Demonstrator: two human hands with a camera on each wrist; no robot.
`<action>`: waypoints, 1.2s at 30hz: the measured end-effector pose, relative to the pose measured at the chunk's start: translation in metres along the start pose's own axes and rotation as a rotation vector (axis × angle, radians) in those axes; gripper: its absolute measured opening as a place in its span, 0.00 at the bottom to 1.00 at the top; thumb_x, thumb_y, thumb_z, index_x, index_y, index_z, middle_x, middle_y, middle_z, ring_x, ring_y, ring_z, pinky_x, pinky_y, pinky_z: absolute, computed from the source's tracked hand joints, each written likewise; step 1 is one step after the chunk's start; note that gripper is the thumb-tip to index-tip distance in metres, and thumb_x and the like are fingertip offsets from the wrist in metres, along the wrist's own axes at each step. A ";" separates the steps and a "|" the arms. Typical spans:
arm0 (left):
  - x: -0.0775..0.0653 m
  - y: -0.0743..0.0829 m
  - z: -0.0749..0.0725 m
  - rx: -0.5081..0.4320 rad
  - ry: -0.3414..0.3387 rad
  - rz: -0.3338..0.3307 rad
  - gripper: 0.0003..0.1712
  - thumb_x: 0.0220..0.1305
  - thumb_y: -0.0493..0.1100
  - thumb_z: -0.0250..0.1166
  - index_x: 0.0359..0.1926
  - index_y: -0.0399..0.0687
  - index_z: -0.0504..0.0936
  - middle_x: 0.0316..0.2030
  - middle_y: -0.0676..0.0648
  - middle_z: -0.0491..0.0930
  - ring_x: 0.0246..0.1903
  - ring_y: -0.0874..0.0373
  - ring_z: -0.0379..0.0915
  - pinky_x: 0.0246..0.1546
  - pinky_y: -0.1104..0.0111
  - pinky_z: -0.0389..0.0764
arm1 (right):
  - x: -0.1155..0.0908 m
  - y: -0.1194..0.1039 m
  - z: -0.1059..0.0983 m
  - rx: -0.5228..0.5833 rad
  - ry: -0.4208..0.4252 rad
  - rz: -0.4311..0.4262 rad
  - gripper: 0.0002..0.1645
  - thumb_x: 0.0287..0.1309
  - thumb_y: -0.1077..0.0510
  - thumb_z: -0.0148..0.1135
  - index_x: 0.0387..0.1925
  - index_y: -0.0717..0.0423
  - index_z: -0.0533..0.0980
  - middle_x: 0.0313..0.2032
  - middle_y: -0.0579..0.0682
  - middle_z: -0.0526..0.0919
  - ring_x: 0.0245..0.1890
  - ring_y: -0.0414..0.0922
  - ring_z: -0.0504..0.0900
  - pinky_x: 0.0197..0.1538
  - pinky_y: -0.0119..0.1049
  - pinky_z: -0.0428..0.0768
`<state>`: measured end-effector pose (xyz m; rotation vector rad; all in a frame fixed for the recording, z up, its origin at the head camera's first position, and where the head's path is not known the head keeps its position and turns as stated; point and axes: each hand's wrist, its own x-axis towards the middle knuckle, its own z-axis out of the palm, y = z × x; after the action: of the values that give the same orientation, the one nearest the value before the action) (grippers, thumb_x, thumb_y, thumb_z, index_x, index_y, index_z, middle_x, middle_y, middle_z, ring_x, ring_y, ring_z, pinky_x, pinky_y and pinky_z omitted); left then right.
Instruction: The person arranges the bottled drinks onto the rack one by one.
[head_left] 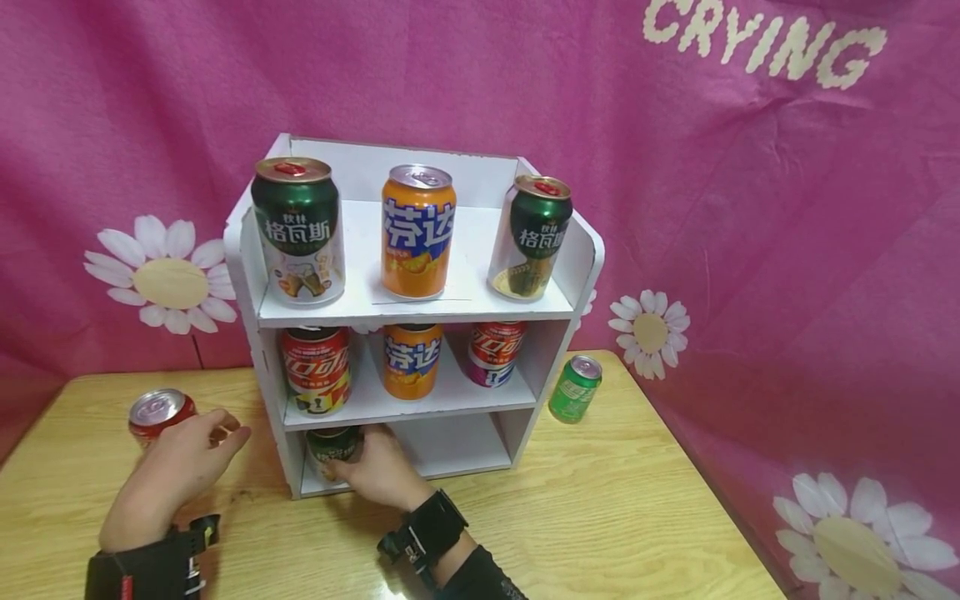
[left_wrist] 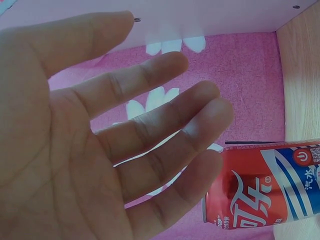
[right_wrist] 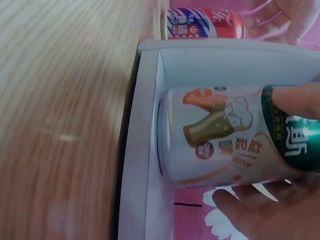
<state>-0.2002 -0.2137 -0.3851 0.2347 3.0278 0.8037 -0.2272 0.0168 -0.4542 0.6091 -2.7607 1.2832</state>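
At the left end of the bottom shelf, my right hand [head_left: 384, 471] grips a green and white drink can [right_wrist: 215, 140]. The thumb lies on one side of the can and the fingers on the other. It stands upright on the shelf board, inside the white shelf unit [head_left: 405, 415]. Left of the unit, my left hand [head_left: 180, 457] is held in the air with its fingers loosely bent and its palm bare. Beside that hand a red cola can [left_wrist: 250, 192] stands on the table, partly hidden by it in the head view.
On the top shelf stand a green-white can [head_left: 300, 237], an orange can [head_left: 417, 237] and another green-white can [head_left: 528, 242]. The middle shelf holds two red cans [head_left: 317, 371] around an orange can [head_left: 412, 362]. A green can [head_left: 576, 390] stands on the table [head_left: 600, 500], right of the unit.
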 end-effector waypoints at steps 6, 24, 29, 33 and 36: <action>0.000 0.001 -0.001 0.002 -0.009 -0.003 0.24 0.60 0.55 0.52 0.41 0.36 0.74 0.36 0.33 0.75 0.36 0.40 0.71 0.29 0.51 0.72 | 0.001 0.002 0.000 0.003 -0.017 0.007 0.39 0.45 0.51 0.66 0.58 0.53 0.60 0.49 0.44 0.70 0.49 0.37 0.68 0.52 0.29 0.66; 0.000 0.001 0.001 0.022 -0.010 0.000 0.26 0.61 0.57 0.50 0.41 0.37 0.74 0.36 0.34 0.75 0.36 0.40 0.72 0.29 0.52 0.71 | 0.001 0.004 0.001 0.022 -0.055 0.003 0.44 0.46 0.51 0.65 0.62 0.48 0.53 0.53 0.43 0.66 0.52 0.36 0.66 0.54 0.30 0.64; 0.001 0.003 0.001 0.026 -0.024 -0.008 0.27 0.61 0.58 0.49 0.42 0.37 0.74 0.37 0.34 0.75 0.36 0.40 0.72 0.29 0.51 0.71 | 0.001 0.007 0.004 0.025 -0.056 -0.001 0.43 0.46 0.51 0.65 0.61 0.49 0.54 0.51 0.43 0.66 0.50 0.36 0.67 0.53 0.29 0.65; 0.001 0.003 0.000 0.029 -0.020 -0.004 0.26 0.61 0.58 0.49 0.42 0.37 0.74 0.37 0.34 0.75 0.36 0.40 0.72 0.29 0.50 0.70 | 0.002 0.006 0.006 0.019 -0.038 -0.011 0.43 0.46 0.51 0.65 0.61 0.49 0.54 0.52 0.44 0.66 0.51 0.36 0.66 0.53 0.29 0.64; 0.001 0.003 0.000 0.025 -0.020 -0.001 0.26 0.61 0.57 0.49 0.42 0.37 0.74 0.36 0.34 0.75 0.36 0.40 0.72 0.29 0.50 0.70 | 0.002 0.005 0.007 0.012 -0.025 0.002 0.43 0.46 0.49 0.65 0.61 0.49 0.54 0.53 0.43 0.66 0.51 0.37 0.66 0.53 0.29 0.64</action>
<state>-0.2012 -0.2108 -0.3836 0.2401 3.0209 0.7588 -0.2297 0.0138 -0.4621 0.6283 -2.7763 1.3024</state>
